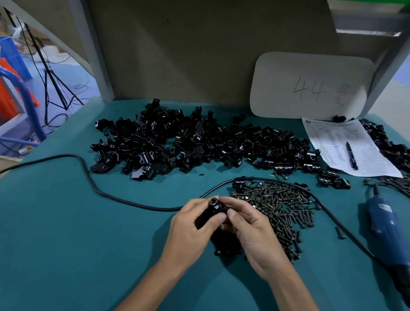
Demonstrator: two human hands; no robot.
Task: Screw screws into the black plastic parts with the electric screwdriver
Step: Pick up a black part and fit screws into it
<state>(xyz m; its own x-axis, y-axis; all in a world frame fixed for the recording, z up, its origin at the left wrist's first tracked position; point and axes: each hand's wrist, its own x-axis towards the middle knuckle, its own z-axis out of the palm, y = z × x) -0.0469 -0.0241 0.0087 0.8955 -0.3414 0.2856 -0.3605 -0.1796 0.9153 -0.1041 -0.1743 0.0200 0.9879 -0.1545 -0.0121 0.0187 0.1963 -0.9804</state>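
**Head view: both hands on one black part, screwdriver lying aside**

Head camera looks down on a teal desk (pixel 56 247), where both hands meet just in front of the person. The left hand (pixel 191 230) grips a black plastic part (pixel 213 209), fingers curled round it and the thumb laid across its front. The part's round open end faces up towards the camera. The right hand (pixel 255 231) closes on the same part from the other side, thumb and fingertips pinching its right edge. Whether those fingers also hold a screw cannot be told.

A heap of dark screws (pixel 277 206) lies just right of the hands, and part of it runs under the right wrist. The electric screwdriver (pixel 389 232), blue-bodied, lies on its side near the desk's right edge, well apart from both hands. Its black cable (pixel 87 172) curves round the screw heap and trails off to the left.

Behind the hands spreads a wide pile of black plastic parts (pixel 185 142). To the right of it lies a sheet of paper (pixel 334 141) with a pen (pixel 350 156) on top. A pale board (pixel 310 86) marked "44" leans against the back panel.
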